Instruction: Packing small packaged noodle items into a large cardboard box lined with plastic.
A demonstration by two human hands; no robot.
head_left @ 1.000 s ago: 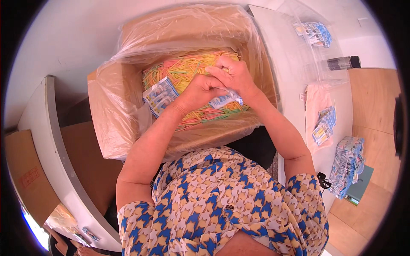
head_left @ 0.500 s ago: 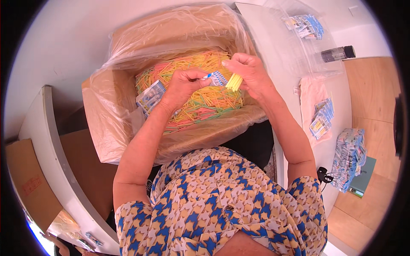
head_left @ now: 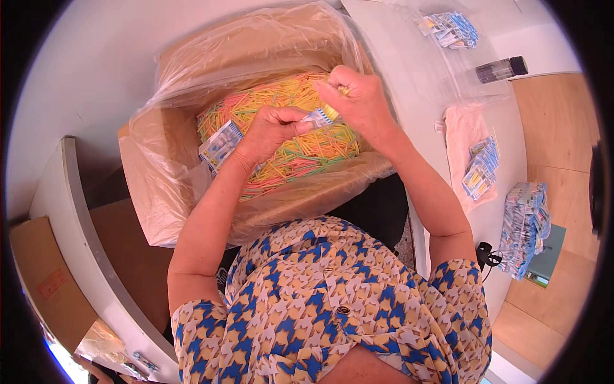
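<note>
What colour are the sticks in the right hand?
The sticks are yellow, clearest in the head view.

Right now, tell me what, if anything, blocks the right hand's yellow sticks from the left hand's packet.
Nothing visible: the yellow sticks in the right hand come right up to the packet in the left hand. Whether their ends are inside, I cannot tell.

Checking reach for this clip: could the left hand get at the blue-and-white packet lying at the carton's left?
Probably yes, once its grip is free: the left hand holds another packet, but the lying packet is close by and mostly uncovered.
</note>
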